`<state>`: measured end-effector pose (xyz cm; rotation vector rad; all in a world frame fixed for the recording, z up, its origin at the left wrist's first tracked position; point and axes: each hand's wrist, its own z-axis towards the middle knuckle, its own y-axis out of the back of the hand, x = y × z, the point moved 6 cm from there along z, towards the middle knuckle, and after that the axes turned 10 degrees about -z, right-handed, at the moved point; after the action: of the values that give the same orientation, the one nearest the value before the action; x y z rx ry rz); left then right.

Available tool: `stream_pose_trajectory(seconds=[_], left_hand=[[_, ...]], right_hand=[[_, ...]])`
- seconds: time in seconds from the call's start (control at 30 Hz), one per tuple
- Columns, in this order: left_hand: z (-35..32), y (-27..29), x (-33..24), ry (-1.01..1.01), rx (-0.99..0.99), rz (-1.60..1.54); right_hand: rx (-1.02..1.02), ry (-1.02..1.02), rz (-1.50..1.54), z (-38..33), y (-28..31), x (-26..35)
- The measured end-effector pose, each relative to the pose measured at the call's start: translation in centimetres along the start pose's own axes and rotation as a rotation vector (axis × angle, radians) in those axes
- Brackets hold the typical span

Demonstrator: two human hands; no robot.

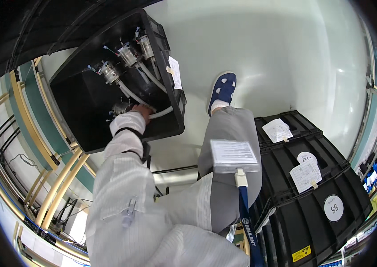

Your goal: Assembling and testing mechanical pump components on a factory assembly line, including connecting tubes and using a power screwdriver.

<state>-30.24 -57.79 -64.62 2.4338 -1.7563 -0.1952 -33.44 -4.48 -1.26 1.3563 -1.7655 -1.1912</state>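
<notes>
My left hand (142, 112) reaches down into a large black plastic bin (75, 95). Its fingers look closed at a small metal cylinder (120, 108) with wires, whose pale hose (161, 113) comes out past the hand; the fingertips are partly hidden. Farther up in the bin lie more such cylinders: one (109, 72) with a hose curving toward my hand, another (128, 55) beside it, and a third (145, 46) by the far wall. My right hand is out of view.
Stacked black crates (313, 209) with paper slips stand at my right. A paper label (175, 73) hangs on the bin's side. My leg and blue shoe (222, 91) are on the pale floor; a badge (235, 153) hangs before me. Tan-railed racks (35, 120) stand left.
</notes>
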Motion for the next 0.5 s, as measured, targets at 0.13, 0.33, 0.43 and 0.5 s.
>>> stream_pose_trajectory(seconds=[0.13, 0.33, 0.43, 0.5], left_hand=[[-0.8, -1.0, 2.2, -0.185, 0.116, 0.2], [1.6, -2.3, 4.4, -0.031, -0.009, 0.494], [2.0, -0.4, 2.3, -0.145, -0.236, 0.393], [2.8, -0.6, 1.4, -0.171, -0.294, 0.327]], right_hand=[[0.011, 0.006, -0.035, 0.2, 0.1, 0.1], [-0.01, -0.014, -0.203, -0.2, 0.4, 1.3], [0.023, -0.095, -0.157, 1.0, 0.3, 3.7], [0.088, -0.084, -0.161, 1.3, 0.6, 3.2]])
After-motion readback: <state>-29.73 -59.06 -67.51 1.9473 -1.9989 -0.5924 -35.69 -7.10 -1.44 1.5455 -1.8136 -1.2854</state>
